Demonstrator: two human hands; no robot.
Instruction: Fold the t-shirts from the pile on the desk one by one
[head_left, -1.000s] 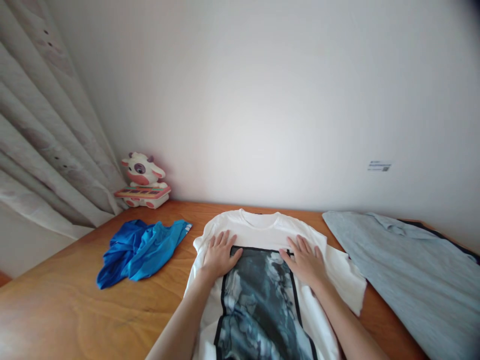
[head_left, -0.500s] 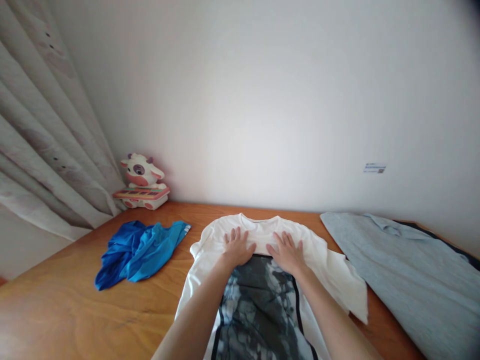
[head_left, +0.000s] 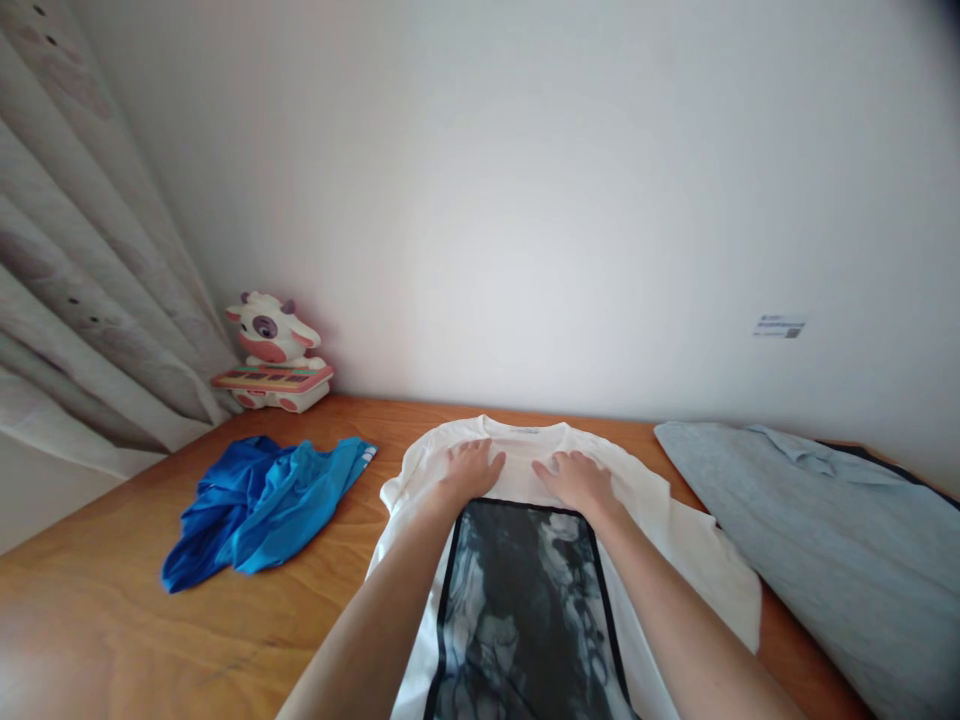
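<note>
A white T-shirt with a dark grey marbled print panel lies spread on the wooden table, its neckline at the far side. My left hand rests on the upper chest, left of centre, thumb out to the side. On the right half of the chest lies my right hand, its thumb pointing inward. Both hands press on the cloth from above with fingers slightly bent, and neither grips anything. The shirt's lower part runs out of view at the bottom, and my forearms cover some of its sides.
To the left lies a crumpled blue garment on the wooden table. A cow-shaped toy keyboard stands in the back left corner by the curtain. A grey garment covers the right side. The wall borders the back.
The print panel has become flatter and less wrinkled. My fingers, stretched out before, are now more bent on the chest. The right sleeve lies a little further out. My view has shifted slightly.
</note>
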